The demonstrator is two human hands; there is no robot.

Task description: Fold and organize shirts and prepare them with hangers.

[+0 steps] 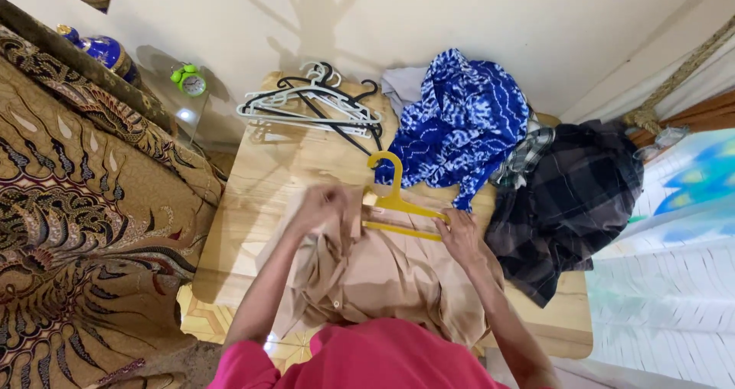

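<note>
Left hand (325,205) closed, bunching tan shirt (375,278) collar against yellow hanger (394,201); right hand (459,236) open, flat, pinning hanger's end to counter (253,197).

The pale wooden tabletop (253,205) looked smooth with a faint sheen and visible grain. On it lay a matt tan cloth shirt (383,274), soft and creased, with a smooth yellow plastic hanger (394,197) showing a slight gloss. The pile of white and black plastic hangers (314,106) looked equally slick. The blue-and-white patterned cloth (459,121) and the dark plaid cloth (566,197) were matt and crumpled.
</note>
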